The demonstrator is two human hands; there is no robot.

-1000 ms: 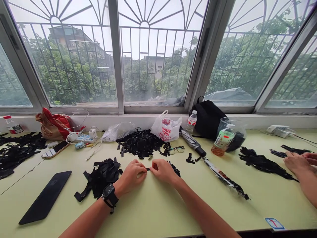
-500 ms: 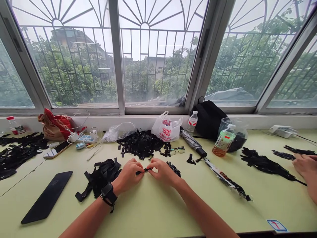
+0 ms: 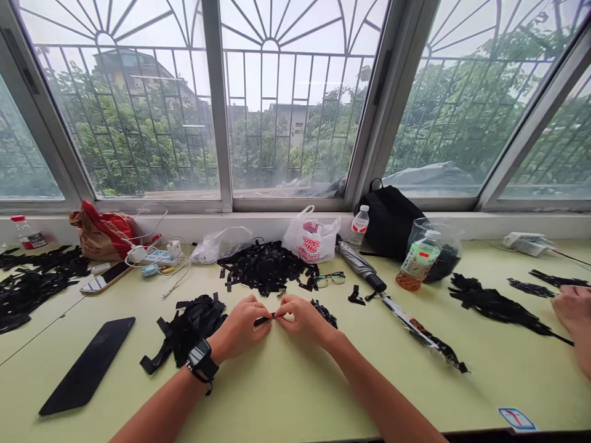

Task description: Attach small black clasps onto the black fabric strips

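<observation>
A small black strip (image 3: pixel 263 320) is pinched between my two hands over the pale green table (image 3: pixel 281 394). My left hand (image 3: pixel 242 327), with a black watch at the wrist, grips its left part. My right hand (image 3: pixel 299 320) has thumb and fingertips closed at its right end, touching the left fingertips. A pile of black fabric strips (image 3: pixel 196 326) lies left of my left hand. Behind the hands is a larger heap of black pieces (image 3: pixel 265 267). Small dark parts (image 3: pixel 324 312) lie partly hidden behind my right hand.
A flat black panel (image 3: pixel 87 366) lies at left, near a phone (image 3: pixel 106 278). Beyond are a white bag (image 3: pixel 311 240), glasses (image 3: pixel 330 279), a folded umbrella (image 3: pixel 360 266) and a tea bottle (image 3: pixel 418 261). Another person's hand (image 3: pixel 572 311) is at far right, by black strips (image 3: pixel 498 301).
My hands have stayed nearly in place, with the fingertips shifted slightly around the black strip. The other person's hand at far right has moved a little to the right.
</observation>
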